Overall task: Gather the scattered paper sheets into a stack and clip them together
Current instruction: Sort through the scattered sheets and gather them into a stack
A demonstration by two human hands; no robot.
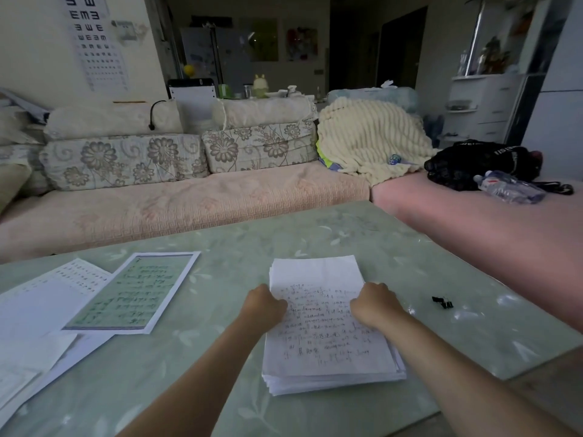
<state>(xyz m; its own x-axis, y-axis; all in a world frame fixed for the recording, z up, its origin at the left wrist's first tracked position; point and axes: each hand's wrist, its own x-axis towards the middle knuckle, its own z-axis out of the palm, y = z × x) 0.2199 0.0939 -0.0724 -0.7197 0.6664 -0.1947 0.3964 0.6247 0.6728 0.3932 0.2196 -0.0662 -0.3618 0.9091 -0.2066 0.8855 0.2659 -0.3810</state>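
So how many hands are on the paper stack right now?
2. The left hand holds the left edge of the paper stack; the right hand holds its right edge. No other hand is in view.

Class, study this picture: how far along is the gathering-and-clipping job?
Done: many sheets already form a stack. In hand: the left hand and right hand grip its sides, seemingly squaring it. Left: the loose sheets further left are not yet added, and the clip lies unused right of the stack.
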